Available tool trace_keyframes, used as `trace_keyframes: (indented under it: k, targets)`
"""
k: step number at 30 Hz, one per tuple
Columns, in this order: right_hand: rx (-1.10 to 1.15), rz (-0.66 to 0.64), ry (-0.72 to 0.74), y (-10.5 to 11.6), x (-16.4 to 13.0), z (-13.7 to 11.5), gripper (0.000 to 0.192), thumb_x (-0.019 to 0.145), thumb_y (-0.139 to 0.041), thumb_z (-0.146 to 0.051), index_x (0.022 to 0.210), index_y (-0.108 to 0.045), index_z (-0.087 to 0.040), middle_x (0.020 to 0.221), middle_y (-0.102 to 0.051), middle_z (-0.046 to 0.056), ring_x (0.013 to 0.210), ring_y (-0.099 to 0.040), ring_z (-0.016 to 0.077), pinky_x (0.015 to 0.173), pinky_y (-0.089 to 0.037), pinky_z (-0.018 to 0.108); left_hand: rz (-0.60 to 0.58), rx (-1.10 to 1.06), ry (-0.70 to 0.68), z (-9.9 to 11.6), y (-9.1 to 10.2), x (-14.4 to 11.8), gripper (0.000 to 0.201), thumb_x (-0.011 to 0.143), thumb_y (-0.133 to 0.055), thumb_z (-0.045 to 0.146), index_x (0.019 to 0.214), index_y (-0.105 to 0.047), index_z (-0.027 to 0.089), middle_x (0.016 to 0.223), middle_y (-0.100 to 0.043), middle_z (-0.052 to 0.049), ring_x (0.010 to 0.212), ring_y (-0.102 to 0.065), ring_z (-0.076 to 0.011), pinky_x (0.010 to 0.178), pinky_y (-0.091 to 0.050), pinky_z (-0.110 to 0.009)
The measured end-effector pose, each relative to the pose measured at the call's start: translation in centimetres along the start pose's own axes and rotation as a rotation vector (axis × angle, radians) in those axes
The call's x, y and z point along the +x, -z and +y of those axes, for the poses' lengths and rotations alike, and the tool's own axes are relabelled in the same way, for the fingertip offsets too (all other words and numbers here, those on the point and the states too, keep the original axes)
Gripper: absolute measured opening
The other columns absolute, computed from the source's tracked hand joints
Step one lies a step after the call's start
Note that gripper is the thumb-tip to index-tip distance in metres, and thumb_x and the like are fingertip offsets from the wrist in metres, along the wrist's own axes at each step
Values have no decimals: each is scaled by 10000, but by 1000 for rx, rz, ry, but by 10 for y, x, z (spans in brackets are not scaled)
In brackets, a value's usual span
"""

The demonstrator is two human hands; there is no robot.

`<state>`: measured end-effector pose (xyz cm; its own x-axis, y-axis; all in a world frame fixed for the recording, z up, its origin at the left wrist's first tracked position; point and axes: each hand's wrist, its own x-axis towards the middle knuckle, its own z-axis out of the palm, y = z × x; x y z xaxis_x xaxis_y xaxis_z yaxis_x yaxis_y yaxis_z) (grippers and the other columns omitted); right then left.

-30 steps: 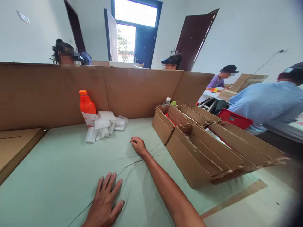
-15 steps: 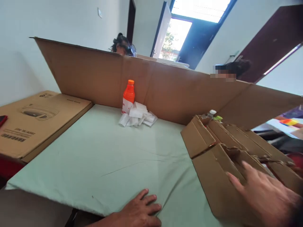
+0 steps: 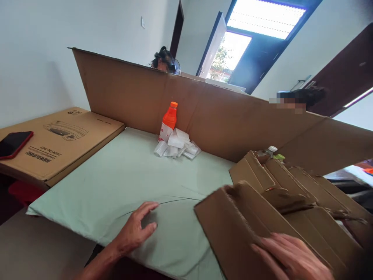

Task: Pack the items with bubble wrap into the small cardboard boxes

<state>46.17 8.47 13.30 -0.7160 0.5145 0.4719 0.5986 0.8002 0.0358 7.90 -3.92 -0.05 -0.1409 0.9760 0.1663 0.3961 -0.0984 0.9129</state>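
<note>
At the lower right my right hand [image 3: 291, 254] is closed on the edge of an open cardboard box [image 3: 221, 229], fingers over its near wall. That box stands tilted on the green cloth [image 3: 128, 167], apart from the other cardboard boxes [image 3: 314, 221] behind it. What lies inside the box is hidden by its walls. My left hand [image 3: 136, 227] hovers over the cloth left of the box. Its fingers and thumb are spread, holding nothing.
An orange bottle [image 3: 169, 120] stands by the cardboard partition [image 3: 122, 89], with crumpled clear plastic packets [image 3: 177, 144] before it. At left, a phone [image 3: 14, 144] lies on a flat printed carton [image 3: 70, 144]. Two people [image 3: 164, 60] are partly visible beyond the partition.
My right hand has taken hold of the front box and pulled it left, away from the others. My left hand has lifted off the cloth and shifted left. The view has turned slightly left.
</note>
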Motion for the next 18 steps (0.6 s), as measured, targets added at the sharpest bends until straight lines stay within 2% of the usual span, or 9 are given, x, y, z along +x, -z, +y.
trace_keyframes:
  k: [2, 3, 6, 8, 10, 12, 13, 15, 18]
  targets:
    - [114, -144, 93, 1, 43, -36, 192, 911, -599, -425, 848, -749, -323, 717, -737, 38, 668, -662, 216, 636, -495, 362, 93, 22, 22, -3, 9, 0, 565, 831, -587, 309, 1388, -553, 226, 1384, -613, -127, 1206, -627, -271, 1015, -537, -437]
    - [157, -159, 119, -1, 63, -53, 210, 940, -575, -376, 830, -738, -301, 713, -731, 35, 654, -649, 198, 629, -487, 340, 128, 33, 26, -4, 11, -2, 604, 832, -595, 313, 1425, -514, 230, 1414, -586, -134, 1220, -619, -281, 1023, -532, -455]
    - [273, -179, 173, -12, 108, -91, 198, 975, -549, -291, 911, -736, -277, 777, -746, 31, 730, -669, 191, 751, -504, 351, 189, 68, 20, -7, 15, -8, 705, 832, -621, 323, 1501, -410, 249, 1515, -485, -145, 1283, -575, -312, 1072, -493, -503]
    - [353, -115, 183, -17, 115, -100, 144, 949, -617, -318, 1037, -727, -290, 929, -771, 40, 890, -699, 221, 884, -507, 400, 192, 87, 20, -10, 19, -15, 729, 837, -630, 336, 1518, -382, 257, 1542, -449, -146, 1312, -551, -325, 1090, -477, -517]
    - [388, 48, 105, -19, 105, -95, 216, 918, -665, -334, 1130, -702, -308, 1092, -759, 56, 1032, -690, 256, 957, -499, 449, 200, 102, 38, -15, 23, -20, 722, 840, -632, 332, 1514, -382, 263, 1539, -449, -141, 1313, -550, -323, 1089, -482, -511]
    - [378, 225, -80, -22, 83, -79, 227, 918, -657, -313, 1142, -695, -312, 1155, -740, 70, 1066, -686, 267, 951, -519, 459, 215, 108, 60, -20, 26, -23, 717, 842, -632, 324, 1511, -379, 267, 1525, -462, -137, 1298, -563, -311, 1077, -496, -492]
    - [373, 270, -184, -25, 69, -71, 214, 923, -645, -302, 1130, -698, -309, 1153, -738, 73, 1061, -690, 264, 940, -533, 449, 220, 108, 67, -23, 27, -23, 719, 843, -632, 321, 1512, -374, 266, 1521, -465, -136, 1292, -569, -305, 1073, -501, -483]
    - [391, 239, -343, -37, 41, -56, 218, 924, -637, -315, 1133, -698, -298, 1127, -745, 68, 1018, -708, 247, 898, -567, 405, 224, 111, 78, -27, 27, -18, 718, 839, -639, 324, 1505, -379, 254, 1509, -476, -138, 1283, -575, -301, 1075, -498, -476]
    - [496, 21, -455, -67, 8, -53, 342, 895, -659, -384, 1218, -660, -271, 1093, -752, 62, 898, -729, 219, 802, -602, 348, 196, 115, 71, -27, 24, -3, 676, 816, -657, 340, 1451, -451, 230, 1447, -535, -134, 1294, -562, -315, 1102, -468, -491]
